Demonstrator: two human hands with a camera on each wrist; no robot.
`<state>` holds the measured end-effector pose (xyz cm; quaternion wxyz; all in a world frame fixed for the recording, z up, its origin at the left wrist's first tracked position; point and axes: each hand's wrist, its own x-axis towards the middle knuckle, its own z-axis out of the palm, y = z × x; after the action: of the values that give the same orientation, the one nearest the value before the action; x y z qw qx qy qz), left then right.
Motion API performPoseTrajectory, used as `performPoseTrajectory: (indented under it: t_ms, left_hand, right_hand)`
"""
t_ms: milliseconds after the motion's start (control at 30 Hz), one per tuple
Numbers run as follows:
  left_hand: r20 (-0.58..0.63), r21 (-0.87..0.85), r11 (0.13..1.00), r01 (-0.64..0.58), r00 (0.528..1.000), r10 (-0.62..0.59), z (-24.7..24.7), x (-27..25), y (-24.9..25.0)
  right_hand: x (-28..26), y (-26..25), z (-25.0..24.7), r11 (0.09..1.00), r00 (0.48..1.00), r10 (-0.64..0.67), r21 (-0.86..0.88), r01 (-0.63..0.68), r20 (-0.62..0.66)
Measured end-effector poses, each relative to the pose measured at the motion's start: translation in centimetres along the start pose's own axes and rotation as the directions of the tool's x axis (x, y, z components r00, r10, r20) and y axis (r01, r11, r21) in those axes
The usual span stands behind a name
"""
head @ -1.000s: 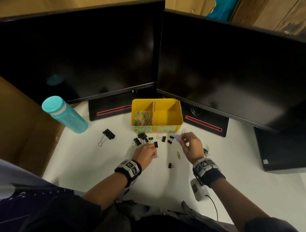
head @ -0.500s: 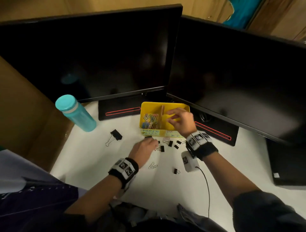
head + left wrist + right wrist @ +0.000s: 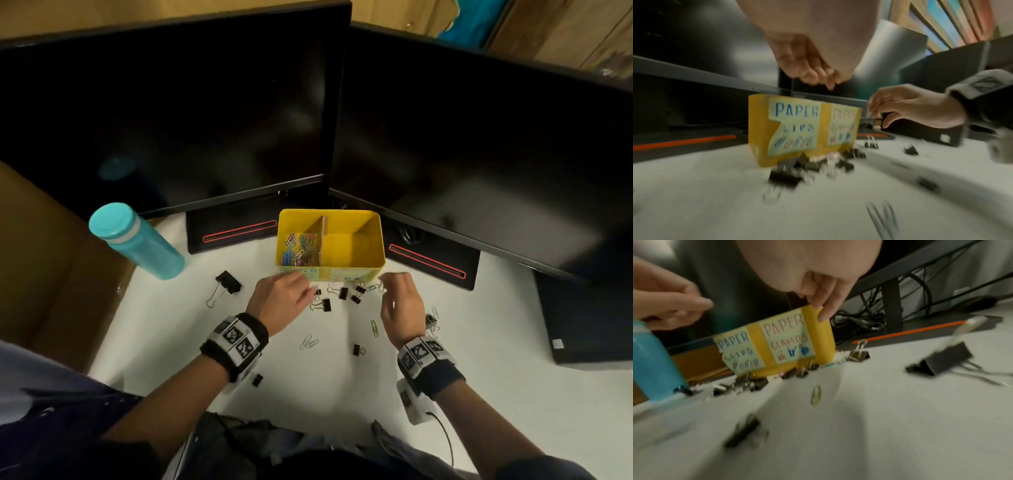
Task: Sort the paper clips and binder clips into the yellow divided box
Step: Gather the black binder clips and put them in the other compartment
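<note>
The yellow divided box (image 3: 373, 240) stands in front of the monitors. Its left compartment holds several coloured paper clips (image 3: 301, 248); its right one looks bare. Small black binder clips (image 3: 342, 293) lie against the box's front. My left hand (image 3: 301, 294) hovers just left of them with its fingers loosely curled, and I see nothing in it. My right hand (image 3: 394, 284) hangs at the box's front right corner with its fingers pointing down (image 3: 822, 311), holding nothing. Loose paper clips (image 3: 309, 342) and another binder clip (image 3: 358, 350) lie nearer me.
A teal bottle (image 3: 140, 245) stands at the left, with a larger binder clip (image 3: 228, 282) beside it. Two dark monitors (image 3: 205, 120) and their bases wall off the back. A black case (image 3: 589, 325) sits at the right. One binder clip (image 3: 257, 379) lies by my left wrist.
My right hand went from the desk, pinching something small and bluish, over the box and has come back to the box's front right corner empty. My left hand stayed by the binder clips.
</note>
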<state>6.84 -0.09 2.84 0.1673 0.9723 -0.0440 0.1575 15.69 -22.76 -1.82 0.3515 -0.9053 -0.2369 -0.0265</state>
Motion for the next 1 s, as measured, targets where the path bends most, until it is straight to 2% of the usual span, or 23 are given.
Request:
performPoseTrajectory:
  t_ms: [33,67,100,133,167,200,233,367,467,533,633,700,767,800,833,867,933,967,1000]
  left_hand:
    - [0.148,0.011,1.000,0.022,0.989,-0.023,0.2,-0.9,0.0]
    - [0.345,0.039,0.996,0.075,0.935,-0.083,0.4,-1.7,-0.1]
    - [0.524,0.088,0.987,0.132,0.837,-0.158,0.7,-2.3,-0.2]
    - [0.635,0.126,0.976,0.178,0.742,-0.217,1.2,-2.9,-0.4]
    - [0.693,0.140,0.965,0.222,0.674,-0.256,1.7,-3.5,-0.5]
    - [0.720,0.134,0.955,0.264,0.636,-0.277,2.2,-3.9,-0.6]
    - [0.723,0.115,0.947,0.300,0.629,-0.287,2.7,-4.2,-0.5]
    - [0.669,0.041,0.922,0.385,0.675,-0.311,4.2,-4.4,0.5]
    - [0.651,-0.005,0.932,0.363,0.708,-0.272,4.9,-4.1,1.6]
    - [0.652,0.001,0.954,0.301,0.723,-0.229,5.3,-4.1,2.3]
    - [0.658,0.055,0.987,0.150,0.738,-0.148,5.4,-4.2,2.9]
    - [0.664,0.090,0.995,0.049,0.742,-0.096,5.2,-4.4,2.9]
    - [0.718,0.150,0.986,-0.073,0.694,-0.058,4.7,-4.4,3.1]
    - [0.724,0.180,0.978,-0.109,0.688,-0.057,4.7,-4.5,3.1]
    - [0.710,0.202,0.967,-0.155,0.704,-0.035,4.9,-4.6,3.0]
    - [0.731,0.203,0.966,-0.162,0.681,-0.040,4.9,-4.5,3.2]
    - [0.739,0.208,0.960,-0.187,0.673,-0.029,5.2,-4.5,3.5]
    - [0.739,0.198,0.960,-0.197,0.674,-0.014,5.2,-4.4,3.6]
    - [0.756,0.215,0.954,-0.211,0.655,-0.026,5.1,-4.4,3.7]
  right_hand:
    - [-0.7,0.6,0.5,0.999,0.997,0.027,-0.020,-0.025,0.072]
    - [-1.5,1.0,1.0,0.998,0.988,0.052,-0.044,-0.046,0.145]
    - [-2.1,1.3,1.4,0.996,0.977,0.072,-0.063,-0.061,0.200]
    - [-2.4,1.5,1.6,0.994,0.968,0.094,-0.069,-0.080,0.233]
    - [-2.4,1.6,1.8,0.992,0.963,0.116,-0.068,-0.103,0.241]
    - [-2.2,1.6,1.8,0.990,0.961,0.137,-0.070,-0.124,0.239]
    - [-1.8,1.6,1.9,0.988,0.960,0.152,-0.078,-0.137,0.233]
    - [0.3,2.1,2.7,0.981,0.967,0.149,-0.158,-0.117,0.206]
    - [1.1,1.9,2.5,0.959,0.939,0.187,-0.260,-0.111,0.290]
    - [0.7,2.0,2.2,0.949,0.932,0.167,-0.308,-0.064,0.321]
    - [-1.2,2.6,1.5,0.946,0.925,0.009,-0.304,0.116,0.380]
    - [-2.8,3.3,1.1,0.950,0.911,-0.101,-0.234,0.208,0.401]
    - [-4.3,4.0,0.5,0.937,0.883,-0.215,-0.166,0.307,0.417]
    - [-4.9,4.2,0.2,0.925,0.863,-0.263,-0.141,0.353,0.432]
    - [-5.4,4.4,-0.2,0.914,0.848,-0.300,-0.122,0.386,0.437]
    - [-5.8,4.7,-0.5,0.911,0.847,-0.319,-0.108,0.398,0.425]
    - [-5.9,4.8,-0.9,0.946,0.892,-0.254,-0.098,0.310,0.373]
    - [-5.7,4.6,-0.9,0.971,0.925,-0.175,-0.098,0.219,0.338]
    - [-5.5,4.2,-0.9,0.988,0.949,-0.080,-0.101,0.116,0.304]
